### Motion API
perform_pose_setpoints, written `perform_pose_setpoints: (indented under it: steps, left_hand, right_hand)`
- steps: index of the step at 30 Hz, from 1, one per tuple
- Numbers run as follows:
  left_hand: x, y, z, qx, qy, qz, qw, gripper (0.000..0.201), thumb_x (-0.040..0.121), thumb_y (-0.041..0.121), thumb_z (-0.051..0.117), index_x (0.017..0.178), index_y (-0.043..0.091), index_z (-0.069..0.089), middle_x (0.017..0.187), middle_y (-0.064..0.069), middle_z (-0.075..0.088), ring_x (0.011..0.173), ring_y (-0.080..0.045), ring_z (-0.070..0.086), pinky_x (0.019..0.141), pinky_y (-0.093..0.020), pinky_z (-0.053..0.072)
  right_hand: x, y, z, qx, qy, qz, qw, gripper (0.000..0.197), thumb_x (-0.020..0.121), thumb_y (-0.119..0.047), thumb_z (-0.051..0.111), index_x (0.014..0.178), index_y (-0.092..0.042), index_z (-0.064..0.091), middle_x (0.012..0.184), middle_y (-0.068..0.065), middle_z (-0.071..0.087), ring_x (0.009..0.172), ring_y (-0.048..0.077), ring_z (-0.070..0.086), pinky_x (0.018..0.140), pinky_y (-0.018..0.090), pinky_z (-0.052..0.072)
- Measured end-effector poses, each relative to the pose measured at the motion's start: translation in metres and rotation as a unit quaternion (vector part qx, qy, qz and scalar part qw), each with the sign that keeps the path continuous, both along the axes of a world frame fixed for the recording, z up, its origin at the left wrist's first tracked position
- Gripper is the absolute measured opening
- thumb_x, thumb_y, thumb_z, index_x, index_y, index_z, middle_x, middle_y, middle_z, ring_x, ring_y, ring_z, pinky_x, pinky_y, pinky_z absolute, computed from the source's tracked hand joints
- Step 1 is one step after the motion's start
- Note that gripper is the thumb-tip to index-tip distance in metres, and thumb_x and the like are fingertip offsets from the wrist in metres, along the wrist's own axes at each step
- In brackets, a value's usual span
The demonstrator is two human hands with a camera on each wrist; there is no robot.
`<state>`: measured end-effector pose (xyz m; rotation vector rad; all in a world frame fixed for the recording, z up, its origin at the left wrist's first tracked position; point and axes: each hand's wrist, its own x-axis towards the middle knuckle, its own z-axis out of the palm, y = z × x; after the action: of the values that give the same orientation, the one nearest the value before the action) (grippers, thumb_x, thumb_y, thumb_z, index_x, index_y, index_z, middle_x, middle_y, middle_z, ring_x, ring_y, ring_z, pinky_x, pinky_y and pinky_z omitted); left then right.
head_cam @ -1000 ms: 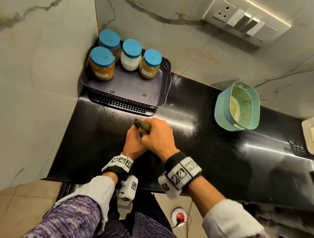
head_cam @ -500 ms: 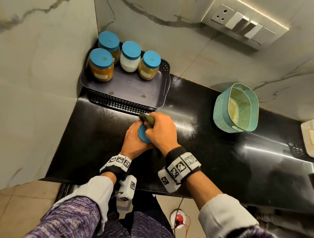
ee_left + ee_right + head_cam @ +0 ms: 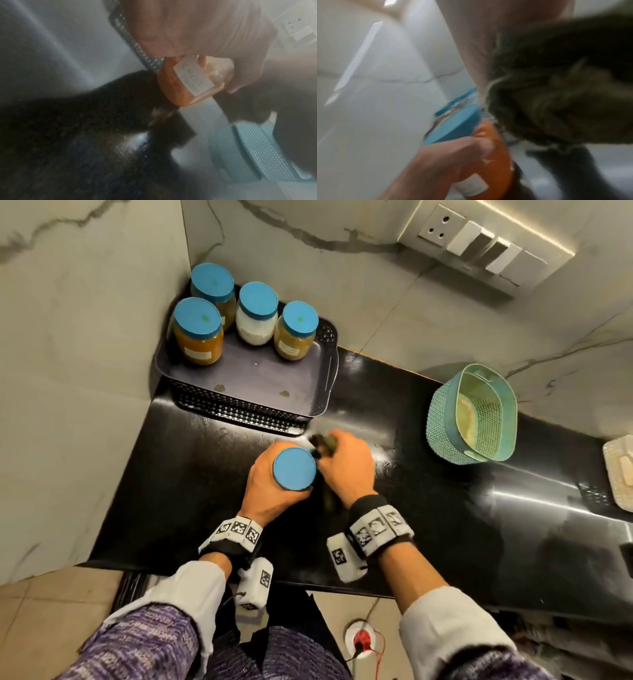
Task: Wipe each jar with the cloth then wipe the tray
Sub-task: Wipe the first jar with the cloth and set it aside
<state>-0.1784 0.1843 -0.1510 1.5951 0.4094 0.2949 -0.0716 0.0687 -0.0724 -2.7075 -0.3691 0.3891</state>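
Observation:
My left hand (image 3: 270,484) grips an orange-filled jar (image 3: 294,469) with a blue lid, held over the black counter (image 3: 191,474) in front of the tray. Its white label (image 3: 193,79) shows in the left wrist view. My right hand (image 3: 346,463) holds a bunched dark green cloth (image 3: 323,443) against the jar's right side, by the lid (image 3: 453,129). The dark tray (image 3: 260,378) sits in the corner with several blue-lidded jars (image 3: 198,332) along its back. Two small smears lie on the tray floor.
A teal perforated basket (image 3: 442,419) stands on the counter to the right. A pale object (image 3: 620,470) sits at the far right edge. Marble walls close in on the left and back, with a switch panel (image 3: 486,248) on the back wall.
My right hand with the cloth has slid off the top of the jar to its right side, so the blue lid is now fully uncovered. The left hand keeps its grip.

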Motion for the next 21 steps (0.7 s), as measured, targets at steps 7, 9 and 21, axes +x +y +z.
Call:
perform_pose_setpoints:
  steps: [7, 9, 21]
  left_hand:
    - [0.001, 0.011, 0.028, -0.127, 0.055, 0.038, 0.99, 0.072, 0.044, 0.027, 0.096, 0.109, 0.026, 0.065, 0.103, 0.005, 0.07, 0.09, 0.006, 0.066, 0.079, -0.016, 0.056]
    - [0.011, 0.013, 0.045, -0.173, 0.038, 0.049, 0.983, 0.075, 0.04, 0.035, 0.091, 0.109, 0.021, 0.068, 0.099, 0.005, 0.072, 0.088, 0.004, 0.067, 0.077, -0.016, 0.054]
    - [0.029, 0.021, 0.139, -0.275, -0.026, 0.06, 0.959, 0.074, 0.059, 0.038, 0.093, 0.12, 0.001, 0.072, 0.109, -0.015, 0.079, 0.098, -0.029, 0.075, 0.091, -0.043, 0.061]
  right_hand:
    - [-0.015, -0.077, 0.021, 0.348, 0.08, -0.215, 0.909, 0.021, 0.096, -0.032, 0.069, 0.091, -0.012, 0.068, 0.073, 0.013, 0.065, 0.062, 0.027, 0.061, 0.061, 0.045, 0.054]
    - [-0.019, -0.062, 0.047, 0.384, 0.059, -0.173, 0.905, 0.019, 0.098, -0.022, 0.068, 0.098, -0.004, 0.067, 0.075, 0.01, 0.066, 0.065, 0.02, 0.062, 0.063, 0.035, 0.053]
    - [-0.026, 0.001, 0.114, 0.447, 0.125, -0.025, 0.886, 0.021, 0.101, -0.015, 0.063, 0.118, -0.006, 0.072, 0.106, 0.012, 0.077, 0.095, 0.014, 0.072, 0.083, 0.032, 0.058]
